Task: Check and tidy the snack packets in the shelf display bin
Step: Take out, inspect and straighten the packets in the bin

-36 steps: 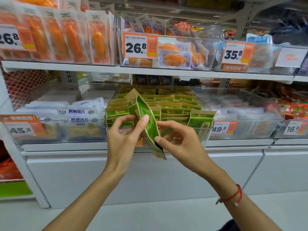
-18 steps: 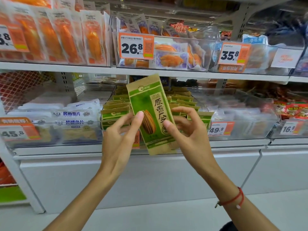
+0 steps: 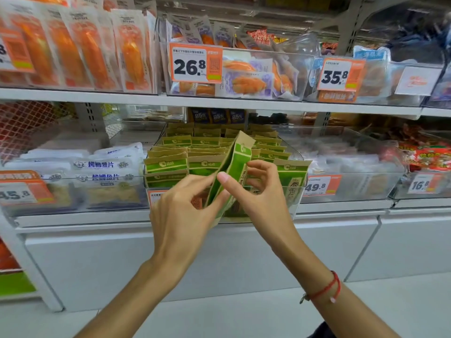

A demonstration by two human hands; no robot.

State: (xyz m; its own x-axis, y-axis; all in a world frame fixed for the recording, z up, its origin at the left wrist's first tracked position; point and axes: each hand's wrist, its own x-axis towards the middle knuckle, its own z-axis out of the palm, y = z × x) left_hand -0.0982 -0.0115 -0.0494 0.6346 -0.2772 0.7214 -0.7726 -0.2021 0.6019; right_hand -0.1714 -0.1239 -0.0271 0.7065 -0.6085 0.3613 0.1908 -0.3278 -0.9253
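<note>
While both hands meet in front of the middle shelf, one green and tan snack packet point(image 3: 235, 167) is held between them, turned nearly edge-on to the camera, its tan top tilted up and right above the clear display bin point(image 3: 299, 198). Left hand point(image 3: 180, 211): grip grasping the packet's lower left edge, fingers curled, fingertips against its near face. Right hand point(image 3: 256, 191): grip also grasping the packet, thumb laid across the near side, the other fingers curled round the far edge; red cord bracelet point(image 3: 327, 287) at the wrist. Bin contents: rows of matching green packets point(image 3: 168, 163) standing upright, filling it to the back. Bin front: an orange price label point(image 3: 156, 197), partly hidden behind the left hand. Adjoining bins on the same shelf: white fish-slice packs point(image 3: 102, 167) to the left, tag 45.8 point(image 3: 17, 195); pale packs to the right, tag 49.8 point(image 3: 317, 186). Shelf above: orange packs and a 26.8 tag point(image 3: 196, 63)
</note>
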